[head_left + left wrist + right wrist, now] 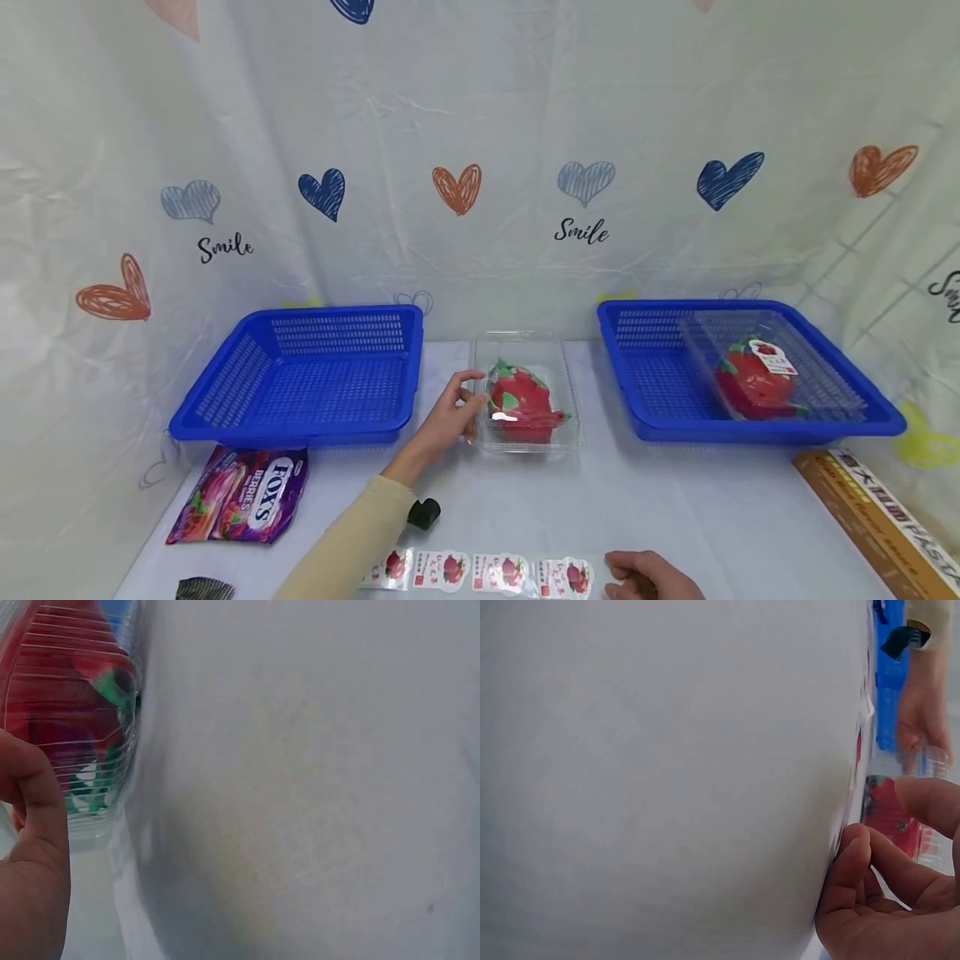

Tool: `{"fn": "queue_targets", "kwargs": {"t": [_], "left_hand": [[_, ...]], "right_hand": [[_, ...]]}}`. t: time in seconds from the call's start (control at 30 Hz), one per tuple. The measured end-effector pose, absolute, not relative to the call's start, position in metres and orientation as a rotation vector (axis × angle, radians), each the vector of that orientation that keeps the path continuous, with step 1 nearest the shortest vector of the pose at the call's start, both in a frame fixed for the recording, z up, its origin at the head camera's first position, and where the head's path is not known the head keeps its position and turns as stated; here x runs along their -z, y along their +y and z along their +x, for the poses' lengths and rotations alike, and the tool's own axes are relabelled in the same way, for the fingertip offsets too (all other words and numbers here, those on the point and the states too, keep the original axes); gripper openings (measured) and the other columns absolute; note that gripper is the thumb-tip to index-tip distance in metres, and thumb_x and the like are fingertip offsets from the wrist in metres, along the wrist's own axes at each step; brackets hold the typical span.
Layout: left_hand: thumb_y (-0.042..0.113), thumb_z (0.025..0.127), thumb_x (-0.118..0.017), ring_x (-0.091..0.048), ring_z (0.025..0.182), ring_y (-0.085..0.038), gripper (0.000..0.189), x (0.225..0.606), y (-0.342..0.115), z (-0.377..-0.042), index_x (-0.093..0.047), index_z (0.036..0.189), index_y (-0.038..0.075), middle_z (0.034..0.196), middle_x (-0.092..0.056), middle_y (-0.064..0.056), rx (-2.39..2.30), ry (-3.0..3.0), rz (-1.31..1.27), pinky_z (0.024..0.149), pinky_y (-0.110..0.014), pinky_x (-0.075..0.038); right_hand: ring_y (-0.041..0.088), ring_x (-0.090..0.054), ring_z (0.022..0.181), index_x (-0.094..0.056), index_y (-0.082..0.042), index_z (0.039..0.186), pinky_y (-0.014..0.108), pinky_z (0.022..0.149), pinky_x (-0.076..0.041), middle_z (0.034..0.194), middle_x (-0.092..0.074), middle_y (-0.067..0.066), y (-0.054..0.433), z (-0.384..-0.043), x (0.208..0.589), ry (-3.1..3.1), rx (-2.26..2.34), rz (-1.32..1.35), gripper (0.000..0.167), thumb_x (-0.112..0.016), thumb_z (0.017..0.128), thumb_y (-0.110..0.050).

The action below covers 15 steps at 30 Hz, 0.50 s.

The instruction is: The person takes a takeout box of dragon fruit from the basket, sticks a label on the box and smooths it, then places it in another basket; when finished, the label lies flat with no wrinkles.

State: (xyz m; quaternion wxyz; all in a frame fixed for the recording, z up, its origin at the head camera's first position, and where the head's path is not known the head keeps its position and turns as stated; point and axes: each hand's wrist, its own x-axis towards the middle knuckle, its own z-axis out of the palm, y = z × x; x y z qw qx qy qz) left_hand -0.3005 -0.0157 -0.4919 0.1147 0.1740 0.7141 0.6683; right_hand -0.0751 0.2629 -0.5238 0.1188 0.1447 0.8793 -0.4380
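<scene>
A clear plastic clamshell box (525,342) holds a red dragon fruit (521,404) with green scales in the middle of the table. My left hand (452,408) is at the box's left side, fingers bent and touching its edge, thumb and forefinger apart. Seen from the left wrist, that hand (34,832) lies against the ribbed wall of the box (82,829). At the near edge my right hand (648,577) rests by the right end of a strip of dragon fruit stickers (510,573). In the right wrist view its fingers (847,881) are loosely bent and its thumb is raised away from them.
At the back left stands a blue basket (300,429). Another blue basket (645,425) at the right holds a boxed dragon fruit (753,383) with a label. A purple candy bag (240,496) lies front left, a pasta box (885,517) far right. A printed curtain (510,108) hangs behind.
</scene>
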Motion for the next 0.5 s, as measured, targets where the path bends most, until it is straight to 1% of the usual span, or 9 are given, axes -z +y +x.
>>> {"fn": "queue_targets", "kwargs": {"t": [0.1,0.23,0.37,0.5], "left_hand": [[0.031,0.1,-0.056,-0.045,0.055,-0.017,0.047,0.489,-0.016,-0.299,-0.04,0.143,0.019,0.092,-0.044,-0.008,-1.884,2.183,0.529,0.05,-0.032,-0.049],[0.037,0.1,-0.054,-0.044,0.055,-0.017,0.047,0.486,-0.017,-0.298,-0.042,0.142,0.021,0.096,-0.044,-0.01,-1.772,2.311,0.536,0.049,-0.034,-0.052],[0.039,0.101,-0.053,-0.045,0.055,-0.017,0.048,0.482,-0.016,-0.298,-0.041,0.144,0.02,0.099,-0.047,-0.012,-1.714,2.356,0.555,0.051,-0.035,-0.053],[0.04,0.101,-0.051,-0.047,0.058,-0.017,0.049,0.479,-0.017,-0.297,-0.041,0.144,0.019,0.101,-0.047,-0.012,-1.68,2.366,0.556,0.052,-0.033,-0.053]], "right_hand": [[0.012,-0.057,0.082,-0.067,-0.003,0.118,0.027,0.068,-0.05,0.096,-0.063,-0.004,0.264,-0.076,0.523,2.563,1.267,0.416,0.05,-0.078,0.081,-0.035],[0.012,-0.058,0.082,-0.068,-0.003,0.117,0.026,0.067,-0.05,0.095,-0.063,-0.004,0.264,-0.075,0.52,2.569,1.274,0.42,0.053,-0.079,0.079,-0.038],[0.013,-0.058,0.083,-0.067,-0.002,0.118,0.028,0.069,-0.05,0.096,-0.063,-0.003,0.264,-0.075,0.519,2.531,1.296,0.446,0.055,-0.079,0.079,-0.039],[0.014,-0.057,0.085,-0.065,-0.001,0.12,0.031,0.073,-0.051,0.098,-0.063,-0.003,0.265,-0.075,0.521,2.478,1.324,0.449,0.058,-0.078,0.079,-0.039]]}}
